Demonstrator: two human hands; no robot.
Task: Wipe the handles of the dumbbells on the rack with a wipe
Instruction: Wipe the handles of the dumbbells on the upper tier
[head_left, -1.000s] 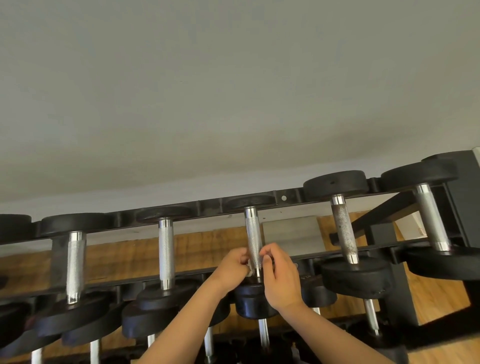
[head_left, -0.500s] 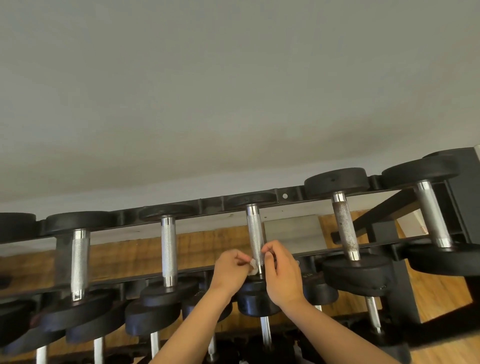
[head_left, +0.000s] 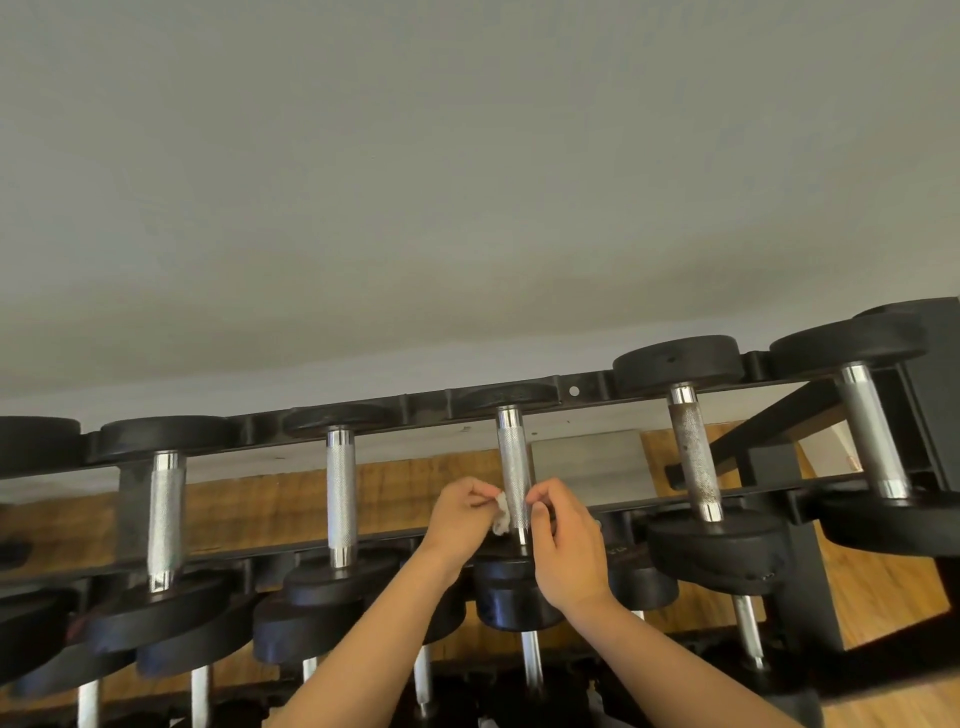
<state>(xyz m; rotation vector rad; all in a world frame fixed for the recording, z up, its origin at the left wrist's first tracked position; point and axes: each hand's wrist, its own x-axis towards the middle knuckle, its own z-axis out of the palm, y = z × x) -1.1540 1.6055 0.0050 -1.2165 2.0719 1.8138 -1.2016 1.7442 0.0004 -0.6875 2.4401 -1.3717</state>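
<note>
Pinching the wipe (head_left: 501, 512) in the fingers (head_left: 480, 491) of my left hand (head_left: 460, 519), I have it bunched against the left side of the handle (head_left: 513, 462), low down near the front weight (head_left: 511, 592). My right hand (head_left: 569, 551) sits just across the bar, fingers curled close to its right side; whether they catch the wipe's other end I cannot tell. The handle lies between both hands, its long axis running away from me to the back rail (head_left: 415, 410). I judge the stroke should follow that axis.
</note>
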